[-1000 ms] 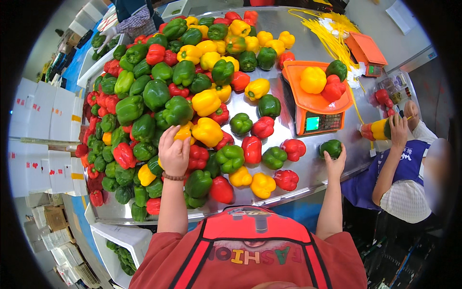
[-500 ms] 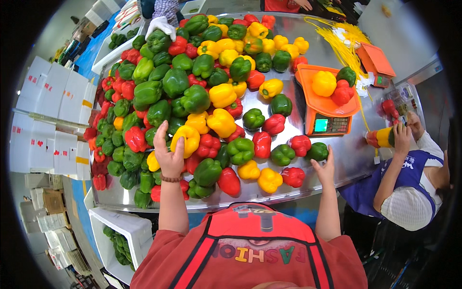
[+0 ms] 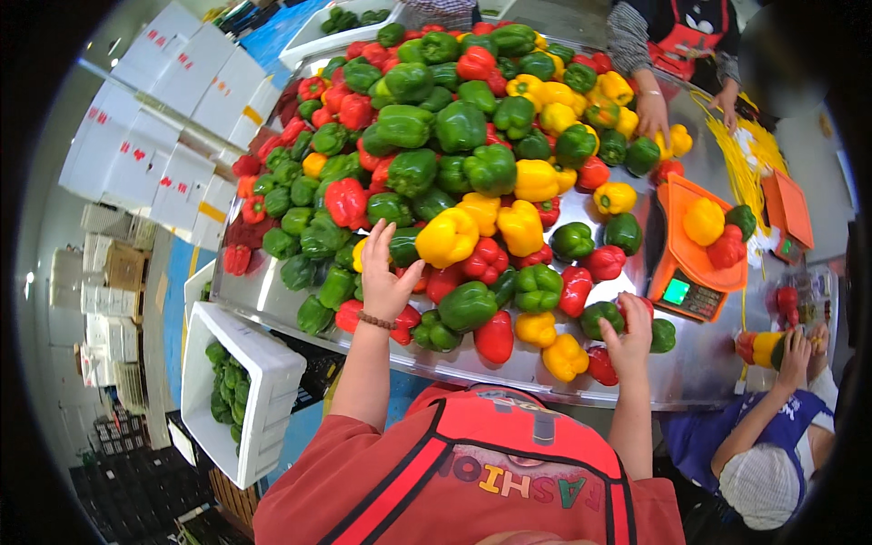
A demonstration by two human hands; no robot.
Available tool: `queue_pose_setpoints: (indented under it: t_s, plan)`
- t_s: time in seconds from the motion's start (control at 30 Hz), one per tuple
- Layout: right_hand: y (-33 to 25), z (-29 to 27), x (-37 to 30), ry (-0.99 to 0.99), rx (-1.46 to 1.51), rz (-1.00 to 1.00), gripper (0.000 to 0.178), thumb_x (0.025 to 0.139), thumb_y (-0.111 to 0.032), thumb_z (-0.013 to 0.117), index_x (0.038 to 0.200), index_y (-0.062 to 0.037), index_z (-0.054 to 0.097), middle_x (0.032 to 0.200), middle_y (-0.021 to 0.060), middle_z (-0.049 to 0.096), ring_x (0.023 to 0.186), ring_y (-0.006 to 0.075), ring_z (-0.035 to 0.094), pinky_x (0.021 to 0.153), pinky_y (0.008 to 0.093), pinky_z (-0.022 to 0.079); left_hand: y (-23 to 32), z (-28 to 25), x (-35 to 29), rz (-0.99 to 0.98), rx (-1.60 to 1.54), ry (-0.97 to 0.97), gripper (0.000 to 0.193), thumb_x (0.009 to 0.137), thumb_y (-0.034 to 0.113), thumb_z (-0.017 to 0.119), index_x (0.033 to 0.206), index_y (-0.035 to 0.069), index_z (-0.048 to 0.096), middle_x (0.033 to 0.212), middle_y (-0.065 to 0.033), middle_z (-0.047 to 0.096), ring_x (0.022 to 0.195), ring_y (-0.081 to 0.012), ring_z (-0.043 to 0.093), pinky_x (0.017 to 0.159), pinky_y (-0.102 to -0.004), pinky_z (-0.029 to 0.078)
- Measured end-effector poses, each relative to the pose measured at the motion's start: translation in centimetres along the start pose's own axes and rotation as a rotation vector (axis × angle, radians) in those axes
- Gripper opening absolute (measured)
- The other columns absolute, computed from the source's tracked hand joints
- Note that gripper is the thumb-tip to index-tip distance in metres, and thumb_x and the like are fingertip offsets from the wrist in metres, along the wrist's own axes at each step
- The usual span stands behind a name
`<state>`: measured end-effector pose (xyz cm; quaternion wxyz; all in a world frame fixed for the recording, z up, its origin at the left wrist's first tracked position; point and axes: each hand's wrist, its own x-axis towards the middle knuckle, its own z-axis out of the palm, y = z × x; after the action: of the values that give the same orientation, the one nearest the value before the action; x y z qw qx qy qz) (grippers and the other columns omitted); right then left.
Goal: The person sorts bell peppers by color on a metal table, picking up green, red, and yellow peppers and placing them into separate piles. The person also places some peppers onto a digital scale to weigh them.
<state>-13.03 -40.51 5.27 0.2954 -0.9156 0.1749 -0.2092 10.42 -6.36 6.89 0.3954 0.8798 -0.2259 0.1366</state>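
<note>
My left hand point(image 3: 389, 283), with a beaded bracelet at its wrist, is open and upright at the near left of the bell pepper pile. Its thumb points at a large yellow bell pepper point(image 3: 447, 238). My right hand point(image 3: 630, 338) is open over the near edge of the peppers, thumb apart from the fingers. Beside it lie a green bell pepper point(image 3: 599, 322) and a red bell pepper point(image 3: 601, 366). Another red pepper is partly hidden behind its fingers. A second green bell pepper point(image 3: 663, 335) lies to its right. Neither hand holds anything I can see.
Peppers heap across the metal table point(image 3: 427, 365). An orange scale point(image 3: 694, 289) at the right bears three peppers. Another person's hand point(image 3: 652, 114) reaches in at the back; a person in blue point(image 3: 740, 427) holds peppers at the right. A white foam box point(image 3: 289, 368) stands at lower left.
The view has turned, so the table appears further right. My right hand has moved left across the near peppers. A gloved hand at the back left is gone; another person's hand now reaches yellow peppers.
</note>
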Motion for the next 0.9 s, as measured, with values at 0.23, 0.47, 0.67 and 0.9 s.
queue_pose_setpoints:
  t_s: [0.23, 0.47, 0.67, 0.9]
  plan:
    - [-5.4, 4.8, 1.7, -0.187, 0.251, -0.09, 0.045, 0.073, -0.009, 0.075, 0.115, -0.001, 0.06, 0.118, 0.018, 0.06, 0.112, 0.0346, 0.056, 0.097, 0.0404, 0.044, -0.7, 1.8, -2.0, -0.005, 0.04, -0.144, 0.083, 0.066, 0.025, 0.083, 0.135, 0.002, 0.044, 0.134, -0.0192, 0.049, 0.125, -0.0369, 0.044, 0.108, -0.0447, 0.034]
    - [-7.0, 6.2, 2.9, -0.196, 0.247, -0.109, 0.052, 0.072, -0.009, 0.075, 0.12, -0.0017, 0.058, 0.125, 0.0188, 0.056, 0.116, 0.0351, 0.053, 0.099, 0.041, 0.042, 0.4, 3.3, -0.8, 0.054, 0.095, -0.066, 0.079, 0.069, 0.032, 0.08, 0.133, 0.001, 0.045, 0.134, -0.0191, 0.049, 0.126, -0.0371, 0.043, 0.109, -0.0452, 0.033]
    - [-6.6, 8.1, 2.6, -0.251, 0.128, -0.108, 0.07, 0.07, -0.015, 0.079, 0.132, -0.0057, 0.048, 0.137, 0.0175, 0.045, 0.124, 0.0373, 0.044, 0.104, 0.0442, 0.038, -3.7, 0.4, 1.4, -0.086, 0.058, 0.199, 0.065, 0.076, 0.026, 0.075, 0.13, 0.0, 0.048, 0.133, -0.021, 0.05, 0.125, -0.0369, 0.045, 0.106, -0.0434, 0.036]
    - [-5.8, 9.1, 2.2, -0.179, 0.105, -0.141, 0.071, 0.069, -0.017, 0.08, 0.132, -0.0066, 0.048, 0.137, 0.0162, 0.045, 0.124, 0.0369, 0.044, 0.104, 0.0448, 0.038, -4.7, -1.1, 7.7, 0.0, 0.131, 0.185, 0.067, 0.077, 0.025, 0.076, 0.132, 0.001, 0.047, 0.132, -0.0197, 0.05, 0.123, -0.0342, 0.048, 0.105, -0.0412, 0.038]
